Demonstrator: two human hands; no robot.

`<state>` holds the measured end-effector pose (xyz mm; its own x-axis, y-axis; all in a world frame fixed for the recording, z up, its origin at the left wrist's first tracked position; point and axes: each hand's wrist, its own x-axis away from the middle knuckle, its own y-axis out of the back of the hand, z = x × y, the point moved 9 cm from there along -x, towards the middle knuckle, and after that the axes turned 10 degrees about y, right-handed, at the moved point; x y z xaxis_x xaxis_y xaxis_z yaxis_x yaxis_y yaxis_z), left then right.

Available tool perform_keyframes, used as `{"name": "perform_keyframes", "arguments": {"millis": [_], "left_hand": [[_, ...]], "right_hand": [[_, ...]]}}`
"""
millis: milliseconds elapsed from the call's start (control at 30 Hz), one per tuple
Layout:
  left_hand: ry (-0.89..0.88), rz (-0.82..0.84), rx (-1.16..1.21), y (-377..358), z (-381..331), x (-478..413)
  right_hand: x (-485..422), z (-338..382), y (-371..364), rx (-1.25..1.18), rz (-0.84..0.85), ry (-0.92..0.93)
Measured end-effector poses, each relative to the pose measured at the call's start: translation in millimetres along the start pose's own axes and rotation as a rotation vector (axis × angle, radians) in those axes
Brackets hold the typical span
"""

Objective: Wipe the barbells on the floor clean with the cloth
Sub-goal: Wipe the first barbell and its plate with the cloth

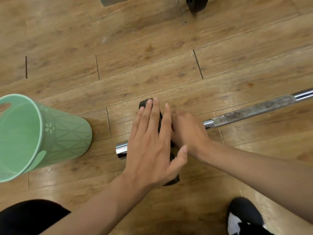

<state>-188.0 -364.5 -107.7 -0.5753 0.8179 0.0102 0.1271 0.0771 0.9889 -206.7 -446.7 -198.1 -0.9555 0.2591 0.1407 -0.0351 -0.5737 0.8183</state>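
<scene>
Dark cloth (144, 103) draped over the near barbell (250, 111), just right of the green bucket (67, 133).
My left hand (150, 143) presses it flat, fingers straight; my right hand (188, 131) curls round the bar. I think the bar could roll under pressure, or the cloth slip off. I count two barbells (second barbell (111, 0) beyond the bucket), one cloth, one bucket.

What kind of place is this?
Probably a gym or home workout room: a steel barbell lies on the wood-plank floor, and at the top edge there are a second bar end and a black weight plate.
</scene>
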Motion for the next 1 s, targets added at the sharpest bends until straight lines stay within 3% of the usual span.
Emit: {"name": "perform_keyframes", "arguments": {"millis": [100,200,333,500,633,733,800,900,1000], "left_hand": [[-0.006,0.021,0.018,3,9,-16],[0.068,0.046,0.105,7,33,-40],[0.154,-0.097,0.077,22,45,-55],[0.156,-0.046,0.130,6,46,-54],[0.177,-0.011,0.104,12,61,-99],[0.189,-0.142,0.025,27,64,-100],[0.159,-0.148,0.081,22,55,-84],[0.202,-0.150,0.209,12,58,-88],[0.235,-0.115,0.201,15,67,-129]], "right_hand": [[22,16,9,0.067,-0.151,0.163],[20,19,11,0.157,-0.148,0.278],[-43,-7,17,0.109,-0.042,-0.049],[-9,11,14,0.163,-0.147,0.242],[-68,-15,36,0.027,-0.165,-0.012],[-54,-2,34,0.124,-0.293,0.114],[-47,-2,24,0.270,-0.216,0.188],[-95,-15,41,0.189,-0.157,0.055],[-102,-18,46,0.160,-0.274,0.051]]}}
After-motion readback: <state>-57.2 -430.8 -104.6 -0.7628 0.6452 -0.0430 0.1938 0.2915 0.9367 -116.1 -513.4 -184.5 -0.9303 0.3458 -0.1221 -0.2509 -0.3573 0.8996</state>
